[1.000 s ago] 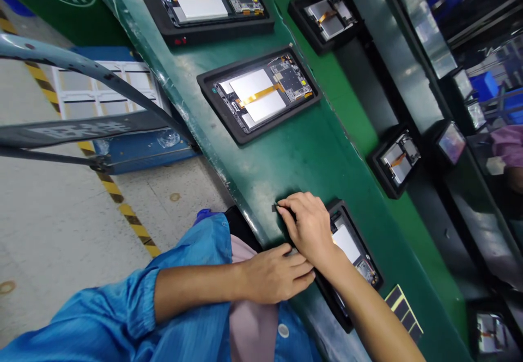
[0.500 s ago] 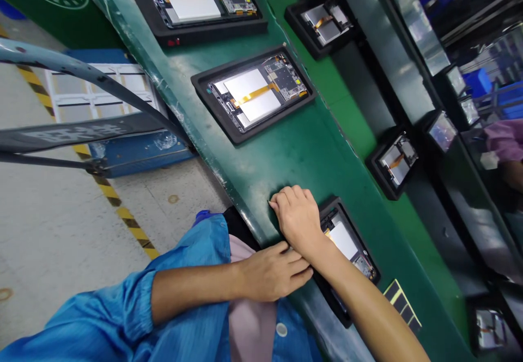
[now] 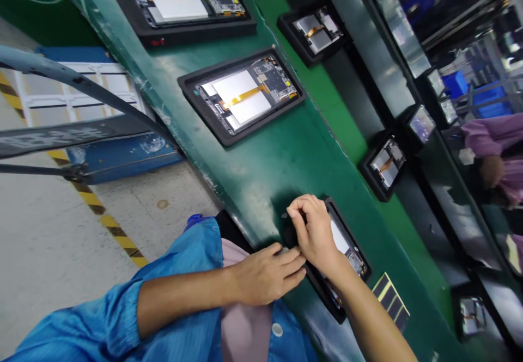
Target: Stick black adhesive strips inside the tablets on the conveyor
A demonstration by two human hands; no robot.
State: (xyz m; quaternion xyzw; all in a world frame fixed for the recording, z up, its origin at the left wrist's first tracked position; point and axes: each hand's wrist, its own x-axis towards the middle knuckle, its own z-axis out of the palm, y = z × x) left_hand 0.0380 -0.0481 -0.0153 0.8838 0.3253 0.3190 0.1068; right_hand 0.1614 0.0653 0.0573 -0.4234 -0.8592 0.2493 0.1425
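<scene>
Fingers [image 3: 293, 281] of the left hand [image 3: 261, 280] are lying close together and bending slightly; whether they are gripping anything underneath cannot be told. The left forearm [image 3: 183, 302] is crossing before a pink shirt [image 3: 245, 326], its blue sleeve [image 3: 98, 316] gathering in wrinkles. The right hand [image 3: 314, 231] is arching partly over the near tray [image 3: 332, 305], thumb and forefinger pinching a small dark strip [image 3: 285, 215]. This strip is protruding just past those fingertips, above the smooth green bench [image 3: 257, 171]; its exact outline is not showing clearly. The near tray, matt black and rectangular, is holding an opened tablet [image 3: 340, 238] with a flat white block. A sheet [image 3: 390, 299] of dark rectangles with pale yellow borders is lying beside the right forearm [image 3: 370, 313]. Farther along, a second black tray [image 3: 204, 120] is holding another opened tablet [image 3: 241, 96], an orange ribbon [image 3: 245, 96] crossing its silvery block. Beyond the bench, a co-worker's hand [image 3: 491, 171] is showing near a pink sleeve [image 3: 488, 133].
</scene>
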